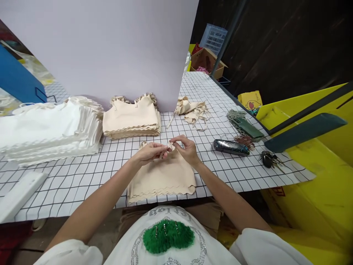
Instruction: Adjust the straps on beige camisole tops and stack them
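Left hand pinched a small pale strap between thumb and fingers; right hand pinched it too, just beside. Beige top lay flat beneath both hands, at the near edge of the checked table. Beige pile sat beyond it, white pile left, black case and keys right.

Smooth, matt cloth garment and a glossy case.
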Motion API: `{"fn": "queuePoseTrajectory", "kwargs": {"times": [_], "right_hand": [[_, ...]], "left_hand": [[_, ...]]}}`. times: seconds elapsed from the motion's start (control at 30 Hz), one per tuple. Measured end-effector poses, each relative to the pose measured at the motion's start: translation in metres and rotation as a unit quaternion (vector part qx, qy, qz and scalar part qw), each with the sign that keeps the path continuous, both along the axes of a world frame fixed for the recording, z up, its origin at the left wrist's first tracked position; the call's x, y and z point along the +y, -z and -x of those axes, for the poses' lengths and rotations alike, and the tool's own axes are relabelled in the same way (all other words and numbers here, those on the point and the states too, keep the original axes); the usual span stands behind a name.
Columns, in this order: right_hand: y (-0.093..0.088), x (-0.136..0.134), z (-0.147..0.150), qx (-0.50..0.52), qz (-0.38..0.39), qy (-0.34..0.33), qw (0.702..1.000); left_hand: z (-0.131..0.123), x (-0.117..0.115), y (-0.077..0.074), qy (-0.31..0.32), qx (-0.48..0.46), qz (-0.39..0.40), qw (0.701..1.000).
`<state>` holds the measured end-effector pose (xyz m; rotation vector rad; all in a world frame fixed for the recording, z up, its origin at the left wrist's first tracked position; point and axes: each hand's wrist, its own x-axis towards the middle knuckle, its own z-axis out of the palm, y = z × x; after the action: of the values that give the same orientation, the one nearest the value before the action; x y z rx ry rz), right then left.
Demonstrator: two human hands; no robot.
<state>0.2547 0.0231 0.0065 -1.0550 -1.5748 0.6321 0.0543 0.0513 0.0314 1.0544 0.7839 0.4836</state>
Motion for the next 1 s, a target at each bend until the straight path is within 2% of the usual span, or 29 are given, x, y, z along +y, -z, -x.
{"fn": "queuePoseTrajectory", "kwargs": {"times": [0.23,0.3,0.37,0.47,0.53,0.67,0.8,0.9,1.0], "right_hand": [[0.013,0.008,-0.006,0.069,0.063,0.034,0.995],[0.011,0.007,-0.009,0.057,0.071,0.018,0.996],[0.005,0.003,-0.009,0.029,0.086,-0.049,0.995],[-0.011,-0.005,-0.002,-0.01,0.138,-0.193,0.971],[-0.019,-0.009,0.003,-0.039,0.151,-0.227,0.961],[-0.023,-0.007,0.001,-0.08,0.118,-0.184,0.972],[-0.02,-0.002,-0.014,-0.125,0.037,-0.128,0.983],[-0.019,0.001,-0.02,-0.192,-0.053,-0.063,0.978],[-0.021,0.008,-0.02,-0.224,-0.089,-0.019,0.97]], "left_hand": [[0.029,-0.027,-0.003,-0.061,0.057,-0.008,0.996],[0.032,-0.032,-0.005,-0.081,0.068,-0.01,0.994],[0.03,-0.034,-0.007,-0.095,0.077,-0.024,0.992],[0.02,-0.034,-0.013,-0.078,0.07,-0.057,0.993],[0.014,-0.033,-0.016,-0.065,0.063,-0.069,0.994],[0.012,-0.032,-0.017,-0.094,0.071,-0.073,0.99],[0.014,-0.038,-0.018,-0.153,0.072,-0.137,0.976],[0.012,-0.043,-0.025,-0.181,0.086,-0.2,0.959],[0.009,-0.041,-0.037,-0.192,0.083,-0.203,0.957]]}}
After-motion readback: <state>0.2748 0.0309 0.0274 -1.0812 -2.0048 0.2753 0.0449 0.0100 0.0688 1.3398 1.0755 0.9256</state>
